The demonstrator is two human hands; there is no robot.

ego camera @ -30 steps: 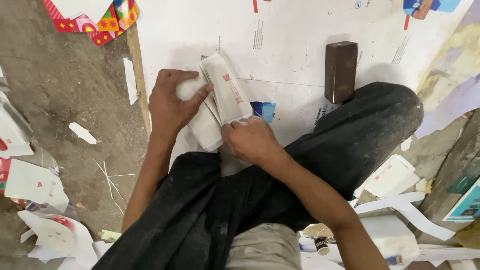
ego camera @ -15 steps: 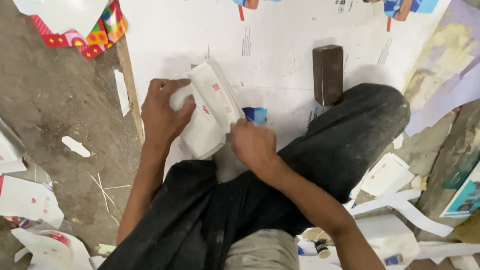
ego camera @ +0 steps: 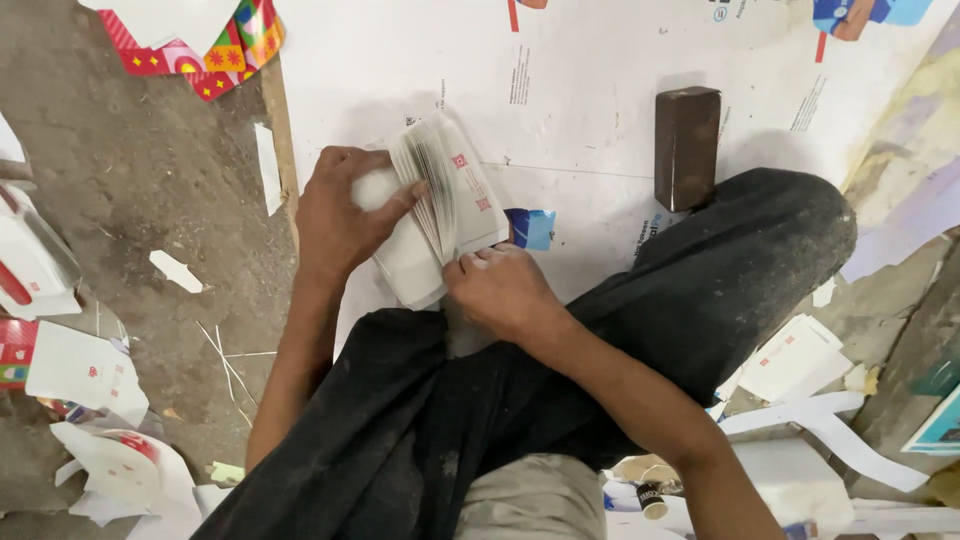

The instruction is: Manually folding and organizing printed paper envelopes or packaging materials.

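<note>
White card makes up the stack [ego camera: 440, 205] that both hands grip, a thick bundle of flat printed pieces with small red marks on their faces. The left hand [ego camera: 340, 215] clamps the far end, thumb across the top and fingers curled around the side, so the bundle seems pinned tight there while the loose edges fan out. The right hand [ego camera: 500, 290] closes on the near corner, fingertips pressed against the edges as though thumbing or squaring them. The stack stands tilted on its long edge above a large white sheet [ego camera: 600, 90] spread on the floor, just ahead of the person's lap, which lets the hands work it close to the body.

Beside the stack, a small blue scrap [ego camera: 532, 228] lies on the sheet. A dark brown block [ego camera: 686, 145] stands on the sheet to the right, near the bent knee in black trousers [ego camera: 740, 270]; it looks like a weight holding the sheet flat. Torn white offcuts [ego camera: 85, 370] litter the bare grey floor [ego camera: 130, 190] at left, and a bright patterned piece [ego camera: 215, 50] pokes out at the sheet's upper left corner.
</note>
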